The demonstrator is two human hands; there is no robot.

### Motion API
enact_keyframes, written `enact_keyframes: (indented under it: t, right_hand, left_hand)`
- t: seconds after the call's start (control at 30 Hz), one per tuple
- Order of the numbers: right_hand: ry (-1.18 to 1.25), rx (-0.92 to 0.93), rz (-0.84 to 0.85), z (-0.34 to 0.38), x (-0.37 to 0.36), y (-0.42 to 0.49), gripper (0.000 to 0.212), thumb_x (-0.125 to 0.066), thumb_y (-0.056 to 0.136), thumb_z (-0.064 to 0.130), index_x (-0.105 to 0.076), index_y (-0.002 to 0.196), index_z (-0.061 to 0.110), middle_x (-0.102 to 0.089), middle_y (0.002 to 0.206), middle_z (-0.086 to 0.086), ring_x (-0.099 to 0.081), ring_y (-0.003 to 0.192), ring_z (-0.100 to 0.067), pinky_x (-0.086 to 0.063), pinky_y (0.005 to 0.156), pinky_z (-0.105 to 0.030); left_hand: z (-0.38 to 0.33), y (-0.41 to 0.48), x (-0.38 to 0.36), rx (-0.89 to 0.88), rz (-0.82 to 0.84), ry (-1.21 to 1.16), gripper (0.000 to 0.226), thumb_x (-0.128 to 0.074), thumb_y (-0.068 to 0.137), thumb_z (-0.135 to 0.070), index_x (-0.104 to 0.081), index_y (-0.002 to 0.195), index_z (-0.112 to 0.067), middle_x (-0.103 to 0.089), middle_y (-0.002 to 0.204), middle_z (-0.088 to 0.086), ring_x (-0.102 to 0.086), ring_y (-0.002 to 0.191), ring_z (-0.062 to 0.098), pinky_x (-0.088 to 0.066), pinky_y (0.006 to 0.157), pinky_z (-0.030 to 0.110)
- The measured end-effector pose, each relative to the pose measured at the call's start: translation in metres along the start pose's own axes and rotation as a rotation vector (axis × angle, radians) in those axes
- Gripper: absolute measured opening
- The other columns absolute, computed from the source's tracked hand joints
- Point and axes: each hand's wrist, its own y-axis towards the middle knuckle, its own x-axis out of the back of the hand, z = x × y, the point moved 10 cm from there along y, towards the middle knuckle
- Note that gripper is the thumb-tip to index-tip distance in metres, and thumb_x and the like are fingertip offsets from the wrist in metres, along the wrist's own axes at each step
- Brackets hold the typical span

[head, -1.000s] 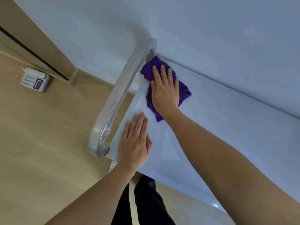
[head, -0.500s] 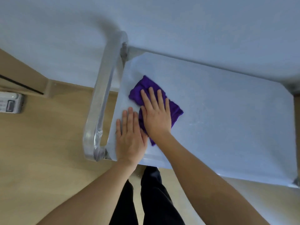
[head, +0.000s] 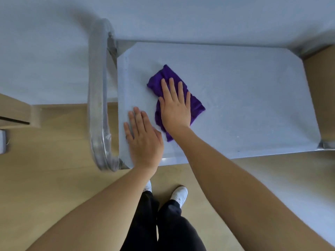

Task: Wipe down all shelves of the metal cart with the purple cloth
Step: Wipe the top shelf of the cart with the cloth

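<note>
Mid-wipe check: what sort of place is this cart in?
Likely an indoor room, maybe an office or utility space; unclear which. Clues: light wood-look floor, plain pale wall, metal cart standing beside it.

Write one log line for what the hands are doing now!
right hand: flat on purple cloth | left hand: flat on shelf | step: wiping

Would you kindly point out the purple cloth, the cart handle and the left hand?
purple cloth (head: 196, 105), head view, exposed right corner
cart handle (head: 97, 98), head view, mid-bar
left hand (head: 145, 140), head view, back
</note>
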Motion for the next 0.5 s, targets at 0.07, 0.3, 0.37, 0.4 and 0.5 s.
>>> enact_keyframes:
  t: [0.07, 0.3, 0.37, 0.4, 0.5]
  right_hand:
    - [-0.011, 0.015, -0.024, -0.005, -0.001, -0.041, 0.054, -0.022, 0.105, 0.037, -0.008, 0.157, 0.03, -0.01, 0.165, 0.002, -0.005, 0.152, -0.024, -0.008, 0.123, -0.047]
    - [-0.015, -0.016, -0.008, -0.02, -0.004, -0.056, 0.052, -0.021, 0.106, 0.039, -0.01, 0.156, 0.032, -0.012, 0.164, 0.005, -0.005, 0.152, -0.021, -0.008, 0.122, -0.046]
    - [0.024, -0.069, -0.026, -0.017, 0.001, -0.018, 0.052, -0.019, 0.106, 0.039, -0.007, 0.156, 0.031, -0.008, 0.165, 0.005, -0.003, 0.152, -0.022, -0.006, 0.122, -0.048]
    - [0.035, -0.09, -0.028, -0.016, 0.003, -0.003, 0.052, -0.018, 0.106, 0.039, -0.006, 0.156, 0.031, -0.007, 0.165, 0.004, -0.002, 0.152, -0.023, -0.005, 0.122, -0.049]
    - [0.026, -0.069, -0.028, -0.017, 0.005, 0.004, 0.053, -0.019, 0.106, 0.038, -0.005, 0.157, 0.03, -0.007, 0.165, 0.003, -0.002, 0.152, -0.024, -0.005, 0.122, -0.048]
  left_hand:
    - [0.0, 0.001, 0.001, 0.015, -0.008, -0.025, 0.055, -0.024, 0.099, -0.021, -0.024, 0.149, 0.001, -0.015, 0.161, 0.017, -0.009, 0.15, 0.031, -0.012, 0.121, 0.051]
    - [-0.001, 0.003, 0.0, 0.008, -0.034, -0.043, 0.054, -0.026, 0.098, -0.019, -0.029, 0.148, 0.002, -0.018, 0.16, 0.018, -0.012, 0.149, 0.033, -0.013, 0.12, 0.053]
    - [0.0, 0.002, -0.002, -0.005, -0.026, -0.021, 0.056, -0.023, 0.097, -0.021, -0.025, 0.149, 0.002, -0.015, 0.16, 0.019, -0.01, 0.149, 0.033, -0.011, 0.121, 0.052]
    - [-0.001, 0.001, -0.002, -0.021, -0.021, -0.007, 0.057, -0.021, 0.098, -0.022, -0.023, 0.15, 0.002, -0.014, 0.16, 0.019, -0.009, 0.15, 0.033, -0.01, 0.121, 0.052]
    - [-0.003, 0.001, -0.003, -0.038, -0.029, 0.008, 0.057, -0.021, 0.098, -0.022, -0.023, 0.15, 0.001, -0.013, 0.16, 0.02, -0.008, 0.15, 0.033, -0.008, 0.121, 0.051]
